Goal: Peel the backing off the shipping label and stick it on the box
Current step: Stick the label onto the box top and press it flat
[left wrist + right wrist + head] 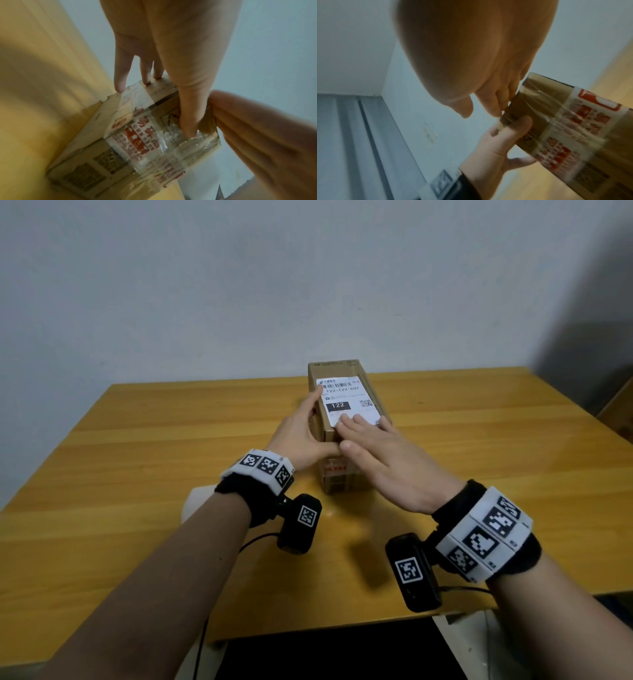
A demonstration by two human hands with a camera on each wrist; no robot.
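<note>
While the left hand [301, 436] grip holds the cardboard box [342, 474] at 9 o'clock, the right hand [383, 460], fingers flat, presses the shipping label [349, 402]; both sit on the tabletop [137, 474].

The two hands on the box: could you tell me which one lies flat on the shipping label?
The right hand, fingers straight over the shipping label's near edge. The left hand instead holds the box by its left side.

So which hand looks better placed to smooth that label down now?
Probably the right hand: its flat fingers already lie on the shipping label's near edge, while the left hand steadies the cardboard box.
</note>
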